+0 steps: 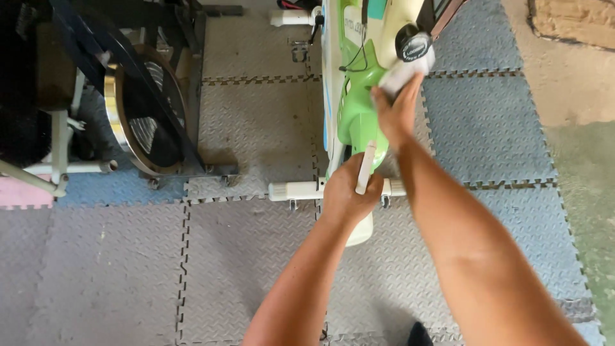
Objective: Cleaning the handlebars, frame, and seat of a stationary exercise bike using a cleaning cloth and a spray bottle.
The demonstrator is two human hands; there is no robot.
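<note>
Looking down from the head view: two bare arms reach forward over a green and white exercise bike [359, 109] that stands on a floor of grey and blue interlocking foam mats [256, 122].

Right hand [398, 114]: fingers clenched on a bunched white cloth [405, 72], pressing it against the bike's frame just below a black round knob [413, 42]. The cloth touches the knob's lower edge. Part of the cloth is hidden inside the grip.

Left hand [349, 189]: fingers wrapped around a slim white object [366, 168], upright and slightly tilted, its top end sticking up past the knuckles. Cannot tell what the object is; its lower part is hidden in the fist. This hand sits low on the bike, just above the white crossbar foot [296, 189] that rests on the mats.

Containers: none visible near the hands.

Surroundings: a second machine, a black-framed one with a large metal flywheel [144, 109], stands to the left, well apart from both hands. Its white tube legs [61, 168] rest on a blue mat. Bare concrete floor [576, 96] shows beyond the mats on the right. A dark shoe tip [419, 334] shows at the bottom edge.
</note>
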